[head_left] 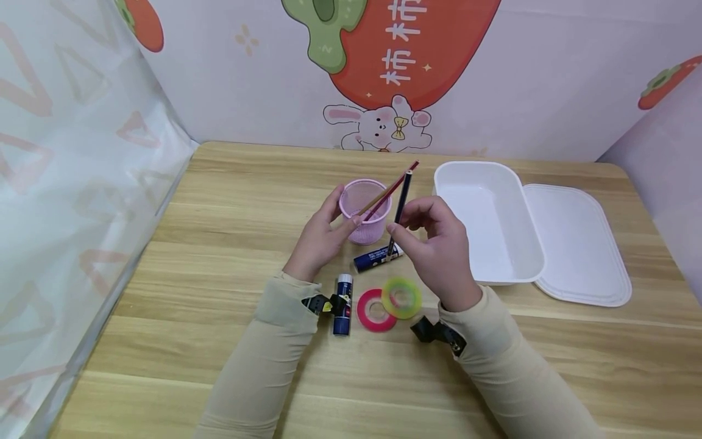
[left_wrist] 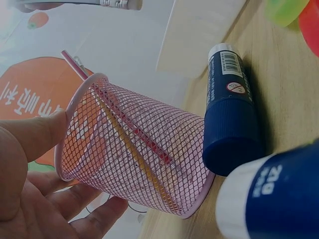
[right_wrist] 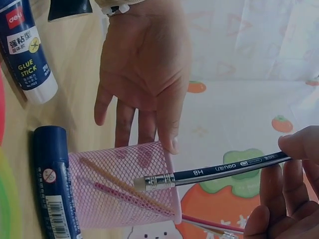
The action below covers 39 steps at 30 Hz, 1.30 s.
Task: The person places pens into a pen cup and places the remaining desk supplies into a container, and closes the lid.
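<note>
My left hand (head_left: 320,238) holds a pink mesh pen cup (head_left: 368,233), thumb at the rim and fingers along its far side. The cup stands upright on the table. Inside lean a red pencil (left_wrist: 149,144) and a yellow pencil (left_wrist: 134,149), seen through the mesh, with their upper ends past the rim. My right hand (head_left: 441,244) pinches a dark HB pencil (right_wrist: 224,170) between thumb and fingers, its eraser end pointing down. In the right wrist view that eraser end overlaps the cup near its rim.
One blue glue stick (head_left: 368,261) lies beside the cup's base, another (head_left: 342,314) nearer me. A red tape roll (head_left: 364,314) and a yellow-green tape roll (head_left: 414,308) overlap. To the right are a white tub (head_left: 534,244) and its lid (head_left: 584,250).
</note>
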Available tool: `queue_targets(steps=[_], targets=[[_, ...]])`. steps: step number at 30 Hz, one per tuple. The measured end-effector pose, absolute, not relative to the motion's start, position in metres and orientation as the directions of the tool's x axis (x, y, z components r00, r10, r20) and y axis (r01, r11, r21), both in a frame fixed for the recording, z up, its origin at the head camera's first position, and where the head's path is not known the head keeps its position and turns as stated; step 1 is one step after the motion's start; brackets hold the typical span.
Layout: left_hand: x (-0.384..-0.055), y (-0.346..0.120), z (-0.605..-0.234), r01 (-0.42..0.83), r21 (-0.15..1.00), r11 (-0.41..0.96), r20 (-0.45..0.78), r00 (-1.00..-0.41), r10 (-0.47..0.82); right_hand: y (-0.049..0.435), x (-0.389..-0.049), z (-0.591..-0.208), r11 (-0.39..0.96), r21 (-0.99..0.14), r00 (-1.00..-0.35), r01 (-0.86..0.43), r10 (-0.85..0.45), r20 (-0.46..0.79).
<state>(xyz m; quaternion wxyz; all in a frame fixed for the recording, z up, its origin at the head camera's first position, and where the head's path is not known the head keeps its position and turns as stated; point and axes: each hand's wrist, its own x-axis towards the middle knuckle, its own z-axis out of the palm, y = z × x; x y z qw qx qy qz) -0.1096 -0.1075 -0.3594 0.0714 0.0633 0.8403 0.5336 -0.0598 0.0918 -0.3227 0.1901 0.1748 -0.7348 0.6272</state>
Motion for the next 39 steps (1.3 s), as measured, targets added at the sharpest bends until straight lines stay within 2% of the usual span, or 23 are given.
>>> queue_targets(steps=[39], targets=[[-0.107, -0.107, -0.357, -0.003, 0.915, 0.404, -0.08, -0.982, 0.172, 0.083, -0.085, -0.295, 0.173, -0.819, -0.826, -0.547, 0.043, 0.562]])
